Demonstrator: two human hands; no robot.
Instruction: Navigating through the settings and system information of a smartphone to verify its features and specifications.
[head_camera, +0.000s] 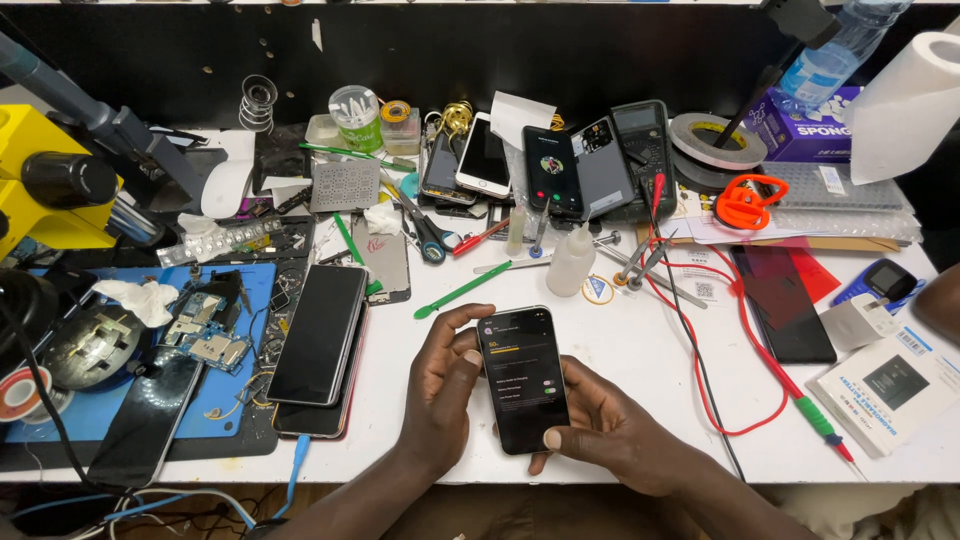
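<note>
Item: phone (524, 378), dark, screen lit with a settings-type page, held upright over the front edge of the white desk (620, 350), near the middle.

Left hand (442, 388): wrapped round the phone's left edge, fingers curled closed on its side and back, thumb lying at the upper left corner.

Right hand (610, 425): cradled the phone's lower right from beneath, fingers closed against the back, thumb (553, 438) resting on the bottom of the glass.

Step in hand, as judged: the lit screen was being checked or worked by thumb while both hands steadied the phone. The next move would call for a light, exact thumb touch on small on-screen switches, with the left grip kept firm so the phone did not tilt.

Surroundings:
- Two dark phones stacked (318, 350) just left of the left hand, on the edge of a blue mat (225, 400).
- Opened circuit board (205, 330) on the mat.
- Green pry tool (462, 291) beyond the held phone.
- White squeeze bottle (572, 262) upright behind it.
- Row of phones (545, 165) leaning at the back, one showing a call screen.
- Red and black probe leads (745, 350) trailing to the right.
- Orange suction cup (750, 198), tape rolls (715, 140) at back right.
- Microscope (60, 180), yellow, at far left.
</note>
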